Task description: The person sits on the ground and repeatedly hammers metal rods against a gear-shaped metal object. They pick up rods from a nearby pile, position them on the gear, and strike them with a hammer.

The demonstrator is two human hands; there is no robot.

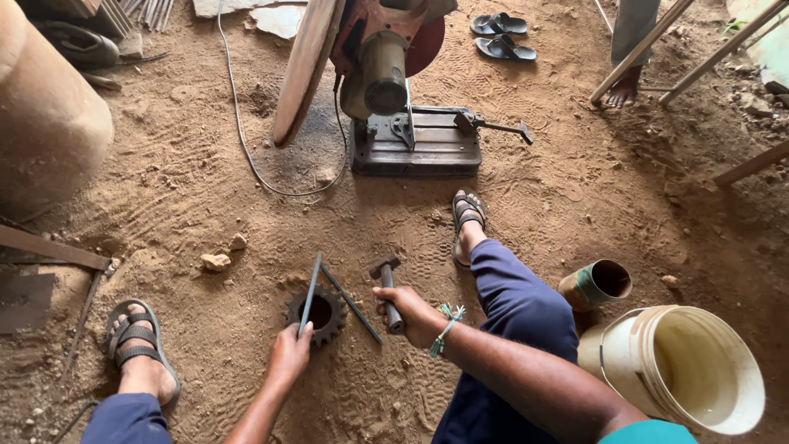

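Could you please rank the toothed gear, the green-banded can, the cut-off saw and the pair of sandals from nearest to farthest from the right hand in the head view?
From the right hand, which grips a hammer:
1. Toothed gear, just to its left on the dirt.
2. Green-banded can, to its right past the knee.
3. Cut-off saw, straight ahead.
4. Pair of sandals, far ahead, top of view.

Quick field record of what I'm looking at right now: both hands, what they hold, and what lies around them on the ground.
left hand: holds a thin metal rod set on the gear
right hand: grips a hammer, head up
gear: toothed ring, flat on the dirt
second rod: lies beside the gear
chop saw: ahead
white bucket: right, tipped
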